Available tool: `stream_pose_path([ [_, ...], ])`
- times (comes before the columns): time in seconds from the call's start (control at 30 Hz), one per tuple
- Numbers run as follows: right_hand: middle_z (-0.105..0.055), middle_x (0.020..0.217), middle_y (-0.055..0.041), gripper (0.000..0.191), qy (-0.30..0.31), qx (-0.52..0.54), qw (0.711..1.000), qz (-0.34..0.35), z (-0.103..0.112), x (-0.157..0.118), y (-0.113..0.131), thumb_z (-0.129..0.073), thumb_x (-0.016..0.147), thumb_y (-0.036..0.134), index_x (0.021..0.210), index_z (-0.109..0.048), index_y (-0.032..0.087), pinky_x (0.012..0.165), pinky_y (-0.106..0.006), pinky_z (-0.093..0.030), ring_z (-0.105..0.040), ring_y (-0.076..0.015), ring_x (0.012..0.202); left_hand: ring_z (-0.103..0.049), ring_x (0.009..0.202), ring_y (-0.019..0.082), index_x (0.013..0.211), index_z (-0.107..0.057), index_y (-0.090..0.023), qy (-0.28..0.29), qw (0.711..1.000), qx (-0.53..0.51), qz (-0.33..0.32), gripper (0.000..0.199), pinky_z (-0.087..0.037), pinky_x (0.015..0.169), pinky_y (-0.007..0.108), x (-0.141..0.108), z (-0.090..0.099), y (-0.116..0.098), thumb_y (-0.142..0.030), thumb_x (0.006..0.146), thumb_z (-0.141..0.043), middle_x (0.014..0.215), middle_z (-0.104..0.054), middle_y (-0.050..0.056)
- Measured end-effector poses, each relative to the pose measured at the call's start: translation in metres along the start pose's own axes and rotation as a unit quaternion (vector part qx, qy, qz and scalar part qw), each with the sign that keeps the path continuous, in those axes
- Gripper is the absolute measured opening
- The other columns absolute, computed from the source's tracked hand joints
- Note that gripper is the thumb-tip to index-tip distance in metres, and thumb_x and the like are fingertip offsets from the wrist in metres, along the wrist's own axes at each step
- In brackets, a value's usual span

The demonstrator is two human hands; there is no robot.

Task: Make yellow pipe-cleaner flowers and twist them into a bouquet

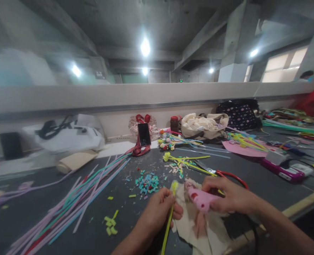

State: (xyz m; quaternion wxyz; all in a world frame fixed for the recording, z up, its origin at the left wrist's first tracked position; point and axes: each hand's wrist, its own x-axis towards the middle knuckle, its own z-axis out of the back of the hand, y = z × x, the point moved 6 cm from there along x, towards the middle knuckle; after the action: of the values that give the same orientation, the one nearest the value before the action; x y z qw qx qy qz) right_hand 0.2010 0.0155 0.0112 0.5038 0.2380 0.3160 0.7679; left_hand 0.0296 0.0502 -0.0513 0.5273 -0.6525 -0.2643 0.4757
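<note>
A yellow-green pipe cleaner is pinched in my left hand, its fuzzy tip standing above the fingers. My right hand is wrapped round a pink tool with red spots, which looks like a glue gun; its front end points toward the pipe cleaner's tip, with a small gap between. Beneath both hands lies a cream cloth. Red-handled scissors lie just beyond my right hand. Small blue and teal cut pieces are heaped beyond my left hand.
Long pastel pipe cleaners cover the left of the dark table. Yellow bits lie nearer. At the back are a phone, a cream bag and a dark dotted bag. A purple device sits at right.
</note>
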Motion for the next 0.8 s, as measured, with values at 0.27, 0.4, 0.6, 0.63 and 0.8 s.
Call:
stream_pose_path([
  [0.27, -0.063, 0.077, -0.007, 0.029, -0.116, 0.385, 0.916, -0.02, 0.027, -0.002, -0.026, -0.05, 0.071, 0.035, 0.083, -0.063, 0.011, 0.059, -0.028, -0.04, -0.056, -0.017, 0.061, -0.058, 0.052, 0.014, 0.067, -0.043, -0.019, -0.001, 1.0, -0.017, -0.003, 0.019, -0.035, 0.045, 0.021, -0.005, 0.0, -0.004, -0.036, 0.067, -0.052, 0.06, -0.065, 0.002],
  [0.4, -0.061, 0.066, -0.0052, 0.036, -0.117, 0.42, 0.9, -0.015, 0.016, -0.003, -0.013, -0.051, 0.07, 0.045, 0.078, -0.063, 0.012, 0.046, -0.026, -0.037, -0.053, -0.0145, 0.047, -0.046, 0.04, 0.007, 0.061, -0.048, -0.016, -0.004, 0.999, -0.034, -0.041, 0.02, -0.025, 0.038, 0.017, -0.011, 0.006, -0.014, -0.034, 0.067, -0.054, 0.057, -0.062, 0.002],
  [0.6, -0.053, 0.051, -0.0023, 0.046, -0.072, 0.388, 0.918, -0.048, -0.009, -0.01, 0.004, -0.054, 0.062, 0.063, 0.066, -0.062, 0.018, 0.039, -0.025, -0.029, -0.045, -0.0126, 0.039, -0.019, 0.028, 0.002, 0.056, -0.051, -0.015, 0.014, 0.99, -0.126, -0.062, 0.027, -0.008, 0.032, 0.016, -0.015, 0.013, -0.024, -0.036, 0.072, -0.051, 0.034, -0.038, -0.008],
  [0.63, -0.051, 0.048, -0.0018, 0.048, -0.064, 0.378, 0.922, -0.045, -0.013, -0.011, 0.006, -0.055, 0.06, 0.065, 0.065, -0.062, 0.017, 0.038, -0.024, -0.027, -0.043, -0.0119, 0.037, -0.019, 0.027, 0.002, 0.055, -0.051, -0.015, 0.033, 0.988, -0.14, -0.054, 0.028, -0.008, 0.031, 0.017, -0.015, 0.012, -0.023, -0.037, 0.072, -0.051, 0.032, -0.037, -0.008],
  [0.8, -0.045, 0.048, 0.0008, 0.052, -0.051, 0.329, 0.942, -0.034, -0.028, -0.011, 0.005, -0.049, 0.066, 0.066, 0.07, -0.062, 0.015, 0.038, -0.021, -0.023, -0.036, -0.0086, 0.04, -0.026, 0.027, 0.001, 0.055, -0.053, -0.013, 0.076, 0.978, -0.193, -0.012, 0.028, -0.01, 0.029, 0.014, -0.012, 0.011, -0.018, -0.037, 0.069, -0.055, 0.033, -0.039, -0.006],
])
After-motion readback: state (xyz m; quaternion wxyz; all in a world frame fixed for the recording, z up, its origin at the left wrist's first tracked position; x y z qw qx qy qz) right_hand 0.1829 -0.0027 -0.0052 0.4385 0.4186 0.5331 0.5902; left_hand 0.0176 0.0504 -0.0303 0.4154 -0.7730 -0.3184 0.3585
